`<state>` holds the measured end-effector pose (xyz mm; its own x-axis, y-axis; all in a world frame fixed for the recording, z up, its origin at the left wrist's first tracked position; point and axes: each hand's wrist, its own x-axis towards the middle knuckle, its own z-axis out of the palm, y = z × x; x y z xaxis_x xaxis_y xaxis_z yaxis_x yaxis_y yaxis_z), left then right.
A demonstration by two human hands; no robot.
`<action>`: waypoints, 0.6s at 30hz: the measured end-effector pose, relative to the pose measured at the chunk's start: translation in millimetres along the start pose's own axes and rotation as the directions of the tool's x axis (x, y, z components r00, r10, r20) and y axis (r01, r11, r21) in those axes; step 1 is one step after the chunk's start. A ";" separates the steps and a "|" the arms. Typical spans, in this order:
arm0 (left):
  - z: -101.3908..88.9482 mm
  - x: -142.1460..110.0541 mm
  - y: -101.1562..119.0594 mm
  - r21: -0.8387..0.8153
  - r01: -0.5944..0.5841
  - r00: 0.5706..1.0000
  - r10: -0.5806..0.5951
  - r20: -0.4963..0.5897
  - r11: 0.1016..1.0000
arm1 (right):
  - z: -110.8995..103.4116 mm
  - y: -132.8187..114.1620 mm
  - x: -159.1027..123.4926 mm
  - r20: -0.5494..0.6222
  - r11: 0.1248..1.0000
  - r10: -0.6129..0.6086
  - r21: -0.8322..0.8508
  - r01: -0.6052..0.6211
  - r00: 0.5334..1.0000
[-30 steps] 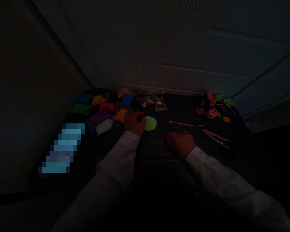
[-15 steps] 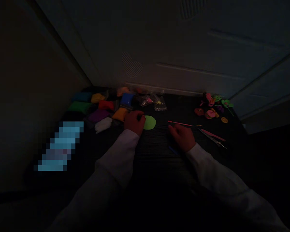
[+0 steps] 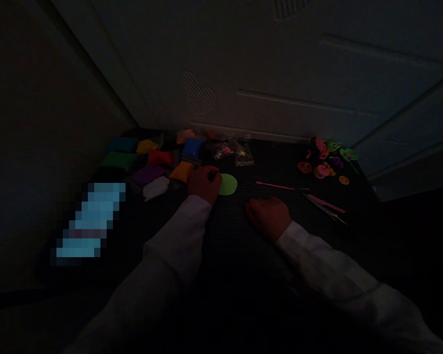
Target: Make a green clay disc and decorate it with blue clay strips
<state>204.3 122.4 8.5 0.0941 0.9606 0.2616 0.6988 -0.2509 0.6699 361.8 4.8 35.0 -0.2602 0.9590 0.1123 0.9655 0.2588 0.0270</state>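
Observation:
A flat light-green disc (image 3: 228, 185), seemingly of modelling clay, lies on the dark table. My left hand (image 3: 205, 185) is closed at its left edge, the curled fingers touching the rim. To the right and nearer me, my right hand (image 3: 268, 216) is closed low over the table, its fingertips hidden. What it holds, if anything, cannot be made out in the dim light. Beyond the right hand lies a thin pink modelling tool (image 3: 275, 186). A pair of scissors (image 3: 325, 209) and a pink strip-like tool (image 3: 327, 203) lie to its right.
Bags of coloured clay, among them an orange bag (image 3: 182, 172) and a blue bag (image 3: 192, 148), sit at the back left. A lit, pixelated screen (image 3: 92, 216) is on the left. Finished clay flowers (image 3: 323, 169) stand back right. A pale panel (image 3: 221, 64) rises behind.
My right hand has moved left and slightly toward me, closing more. The small blue piece that showed beneath it is out of sight. My left hand stays at the disc.

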 end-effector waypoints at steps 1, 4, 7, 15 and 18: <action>-0.3 -0.1 0.2 0.003 0.001 1.000 -0.001 0.000 1.000 | 0.0 -5.0 -1.7 0.007 0.999 -0.047 0.012 0.047 0.999; -0.8 -0.4 0.4 0.013 0.003 1.000 -0.003 -0.001 1.000 | 0.0 -10.7 -3.1 0.014 0.994 -0.105 0.029 0.104 0.994; -0.6 -0.6 0.3 0.019 0.007 1.000 -0.007 -0.003 1.000 | 0.2 0.3 2.0 -0.007 1.000 -0.010 -0.002 0.010 1.000; -0.5 0.2 -0.1 0.032 0.011 1.000 -0.011 0.009 0.999 | 1.2 -2.9 4.8 0.008 0.999 -0.041 -0.003 0.041 0.999; -1.1 0.4 0.5 0.037 0.006 1.000 -0.007 0.015 0.999 | 1.7 -0.8 6.2 -0.003 0.999 0.033 -0.024 -0.033 0.999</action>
<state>203.9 122.5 9.7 0.0995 0.9639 0.2468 0.7249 -0.2401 0.6456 359.3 10.8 34.1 -0.2286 0.9665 0.1164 0.9733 0.2245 0.0472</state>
